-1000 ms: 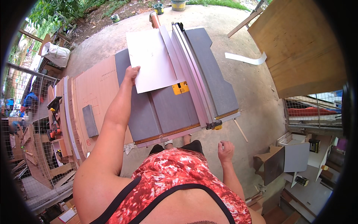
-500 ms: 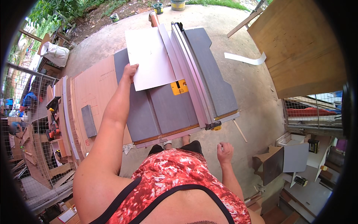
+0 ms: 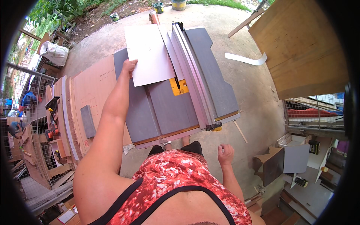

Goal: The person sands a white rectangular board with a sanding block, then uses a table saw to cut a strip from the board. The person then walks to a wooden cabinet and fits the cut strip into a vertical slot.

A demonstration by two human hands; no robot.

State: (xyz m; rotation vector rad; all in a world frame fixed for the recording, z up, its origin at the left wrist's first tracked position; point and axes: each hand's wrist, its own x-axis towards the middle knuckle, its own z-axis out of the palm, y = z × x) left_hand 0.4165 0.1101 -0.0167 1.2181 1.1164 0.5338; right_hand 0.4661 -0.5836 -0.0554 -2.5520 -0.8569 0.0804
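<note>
A white rectangular board [image 3: 148, 52] lies on the grey table saw top [image 3: 170, 105]. My left hand [image 3: 130, 66] grips its left edge, thumb on top and fingers mostly hidden. Along the board's right side, a narrow strip [image 3: 178, 62] lies beside the saw's long metal fence [image 3: 195, 75], with a dark gap between strip and board. The yellow throat plate [image 3: 179, 87] with its slot shows just below the board's near right corner. My right hand [image 3: 225, 154] hangs low, right of the saw, fingers curled in with nothing visible in them.
A wooden panel [image 3: 93, 82] adjoins the saw's left side, with a grey block [image 3: 88, 120] on it. A curved white strip [image 3: 245, 59] lies on the concrete floor. A large plywood sheet [image 3: 300, 48] stands at right. Cabinet parts [image 3: 296, 157] lie at lower right.
My left hand and the white board have shifted slightly away from me and left. More of the throat plate shows, and the gap beside the strip is wider. My right hand hangs as before.
</note>
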